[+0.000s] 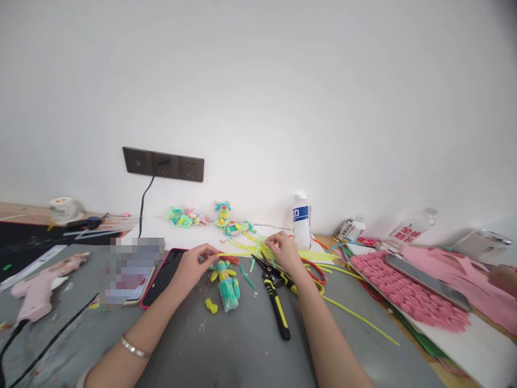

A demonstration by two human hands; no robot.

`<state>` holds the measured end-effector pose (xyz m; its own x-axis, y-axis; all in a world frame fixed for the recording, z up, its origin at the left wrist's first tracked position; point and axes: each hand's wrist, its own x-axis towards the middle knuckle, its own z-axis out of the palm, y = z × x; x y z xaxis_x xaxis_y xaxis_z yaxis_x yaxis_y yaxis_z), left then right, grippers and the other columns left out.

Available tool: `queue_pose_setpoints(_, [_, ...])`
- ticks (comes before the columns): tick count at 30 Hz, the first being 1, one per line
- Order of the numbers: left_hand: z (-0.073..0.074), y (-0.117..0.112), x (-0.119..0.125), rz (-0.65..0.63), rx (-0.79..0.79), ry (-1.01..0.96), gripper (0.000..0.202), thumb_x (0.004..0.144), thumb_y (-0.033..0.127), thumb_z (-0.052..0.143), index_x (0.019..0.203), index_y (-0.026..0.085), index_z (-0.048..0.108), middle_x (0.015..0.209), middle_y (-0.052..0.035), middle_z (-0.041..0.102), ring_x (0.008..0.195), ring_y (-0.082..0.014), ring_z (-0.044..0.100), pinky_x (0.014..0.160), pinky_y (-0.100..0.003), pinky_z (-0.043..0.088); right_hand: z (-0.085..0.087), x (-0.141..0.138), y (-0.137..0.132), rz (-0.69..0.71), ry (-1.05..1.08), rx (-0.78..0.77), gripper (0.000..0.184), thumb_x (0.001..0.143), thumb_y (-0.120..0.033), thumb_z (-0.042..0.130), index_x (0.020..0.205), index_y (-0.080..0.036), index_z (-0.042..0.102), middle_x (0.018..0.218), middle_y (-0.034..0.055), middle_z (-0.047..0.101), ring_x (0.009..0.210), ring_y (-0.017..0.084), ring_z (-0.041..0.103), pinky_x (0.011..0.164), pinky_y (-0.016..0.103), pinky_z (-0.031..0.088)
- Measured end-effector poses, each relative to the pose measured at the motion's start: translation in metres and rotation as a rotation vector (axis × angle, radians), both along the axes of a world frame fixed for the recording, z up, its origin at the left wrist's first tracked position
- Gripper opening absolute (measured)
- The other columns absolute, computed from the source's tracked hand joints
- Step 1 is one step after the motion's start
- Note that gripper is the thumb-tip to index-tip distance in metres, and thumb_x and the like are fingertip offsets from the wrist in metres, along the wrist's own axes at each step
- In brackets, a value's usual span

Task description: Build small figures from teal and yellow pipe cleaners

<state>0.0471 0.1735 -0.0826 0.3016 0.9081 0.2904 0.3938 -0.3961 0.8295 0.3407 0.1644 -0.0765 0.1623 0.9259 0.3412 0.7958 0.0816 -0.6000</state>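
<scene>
My left hand (201, 260) is closed in a pinch at one end of a yellow pipe cleaner (238, 255), which runs to the right. Just below it lies a small teal and yellow pipe-cleaner figure (228, 288). My right hand (285, 252) has its fingers pinched together above a bundle of yellow pipe cleaners (319, 255); what they hold is too small to make out. Black and yellow pliers (278, 307) lie with jaws apart between my hands, partly behind my right wrist. A yellow scrap piece (210, 306) and a short teal piece (247, 276) rest near the figure.
Finished pipe-cleaner figures (234, 226) sit by the wall. A water bottle (301, 221) stands behind my right hand. Left are phones (163, 275) and a pink glue gun (40, 288) with its cord. Right are a pink woven piece (407, 291) and another person's hand (503, 280).
</scene>
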Motion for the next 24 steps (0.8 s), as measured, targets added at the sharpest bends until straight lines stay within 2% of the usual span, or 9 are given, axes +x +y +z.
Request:
queue_pose_setpoints(5, [0.000, 0.000, 0.000, 0.001, 0.010, 0.001, 0.021, 0.082, 0.038, 0.059, 0.082, 0.020, 0.069, 0.079, -0.0028, 0.074, 0.072, -0.0186, 0.064, 0.062, -0.026, 0.045, 0.010, -0.005, -0.003, 0.112, 0.119, 0.073, 0.020, 0.088, -0.035, 0.046, 0.083, -0.019, 0.059, 0.082, 0.0061, 0.069, 0.079, 0.022, 0.063, 0.078, 0.034, 0.047])
queue_pose_setpoints(11, [-0.001, -0.001, 0.001, -0.011, -0.010, 0.007, 0.021, 0.082, 0.038, 0.059, 0.084, 0.020, 0.069, 0.082, -0.0035, 0.075, 0.073, -0.0190, 0.066, 0.060, -0.026, 0.044, 0.008, -0.011, -0.006, 0.184, 0.137, 0.072, 0.015, 0.083, -0.031, 0.049, 0.079, -0.020, 0.058, 0.071, 0.0027, 0.067, 0.071, 0.020, 0.061, 0.071, 0.031, 0.047])
queue_pose_setpoints(18, [-0.001, -0.001, 0.002, -0.032, -0.026, 0.032, 0.024, 0.081, 0.038, 0.060, 0.092, 0.021, 0.072, 0.083, -0.0032, 0.076, 0.074, -0.0188, 0.065, 0.061, -0.026, 0.045, 0.002, -0.006, -0.002, 0.098, 0.109, 0.106, 0.014, 0.078, -0.033, 0.052, 0.076, -0.021, 0.059, 0.071, 0.0029, 0.066, 0.063, 0.019, 0.055, 0.064, 0.030, 0.045])
queue_pose_setpoints(21, [-0.001, 0.001, 0.004, -0.041, -0.006, 0.081, 0.024, 0.081, 0.037, 0.059, 0.093, 0.021, 0.073, 0.083, -0.0028, 0.075, 0.071, -0.0183, 0.063, 0.062, -0.026, 0.046, 0.010, -0.009, -0.004, 0.044, 0.098, 0.158, 0.019, 0.083, -0.036, 0.049, 0.079, -0.021, 0.059, 0.070, 0.0031, 0.065, 0.064, 0.019, 0.056, 0.065, 0.031, 0.044])
queue_pose_setpoints(24, [0.002, 0.003, 0.007, -0.025, 0.027, 0.133, 0.021, 0.081, 0.035, 0.059, 0.089, 0.022, 0.073, 0.083, -0.0019, 0.076, 0.069, -0.0175, 0.062, 0.065, -0.027, 0.047, 0.023, -0.015, -0.016, -0.028, 0.082, 0.212, 0.024, 0.089, -0.040, 0.043, 0.082, -0.021, 0.057, 0.070, 0.0029, 0.063, 0.064, 0.019, 0.055, 0.065, 0.030, 0.043])
